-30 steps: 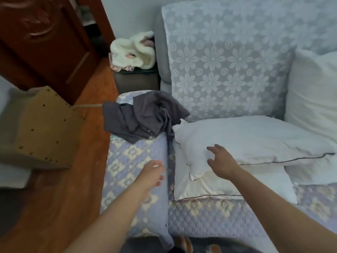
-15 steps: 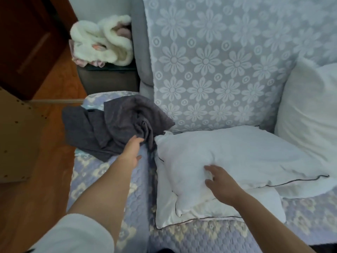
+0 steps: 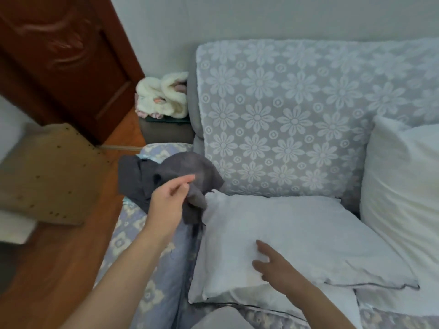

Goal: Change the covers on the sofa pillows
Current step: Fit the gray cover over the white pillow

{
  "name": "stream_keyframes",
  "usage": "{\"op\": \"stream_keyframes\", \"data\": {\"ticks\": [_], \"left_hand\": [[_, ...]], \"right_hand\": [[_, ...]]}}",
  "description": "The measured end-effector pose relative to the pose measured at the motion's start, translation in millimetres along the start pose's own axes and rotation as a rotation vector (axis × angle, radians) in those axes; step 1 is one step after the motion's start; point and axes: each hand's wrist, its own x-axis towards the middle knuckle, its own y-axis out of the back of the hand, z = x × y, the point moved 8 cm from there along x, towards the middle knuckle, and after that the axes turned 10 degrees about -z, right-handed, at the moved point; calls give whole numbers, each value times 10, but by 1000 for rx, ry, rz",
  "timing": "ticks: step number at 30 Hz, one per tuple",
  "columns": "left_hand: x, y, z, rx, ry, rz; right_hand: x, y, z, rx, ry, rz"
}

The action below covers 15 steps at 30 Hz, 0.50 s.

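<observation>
Left hand [image 3: 167,205] pinches the dark grey pillow cover [image 3: 187,172]; right hand [image 3: 273,264], fingers [image 3: 261,246] released, rests on the white pillow [image 3: 297,233].

You see a dim room with soft, even, bluish light. No bright lamp shows, and nothing shines or glares. Shadows are faint; a darker patch sits in the gap beside the flat white pillow [image 3: 297,236]. Your left hand [image 3: 167,205] looks smeared, and its fingertips [image 3: 187,179] are fuzzy. The crumpled dark grey cloth [image 3: 175,176] is blurry too. The dark red wooden door [image 3: 66,62] leans and bends near the top left corner. The whole picture looks a bit soft.
</observation>
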Motion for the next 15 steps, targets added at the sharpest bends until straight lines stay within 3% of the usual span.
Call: {"op": "stream_keyframes", "data": {"ticks": [4, 8, 10, 12, 15], "left_hand": [[-665, -347, 1072, -149, -154, 20], [-1381, -837, 2127, -343, -523, 21], [-1618, -1017, 2426, -273, -646, 12], [-1772, -1058, 2546, -132, -651, 130], [-1911, -734, 2505, -77, -602, 425]], "right_hand": [[-647, 285, -829, -97, 374, 90], [-1680, 373, -1806, -123, 853, -42], [-1973, 380, -2036, -162, 1018, -45], [-2035, 481, -1991, -266, 975, 87], [-1865, 907, -1676, -526, 708, 390]]}}
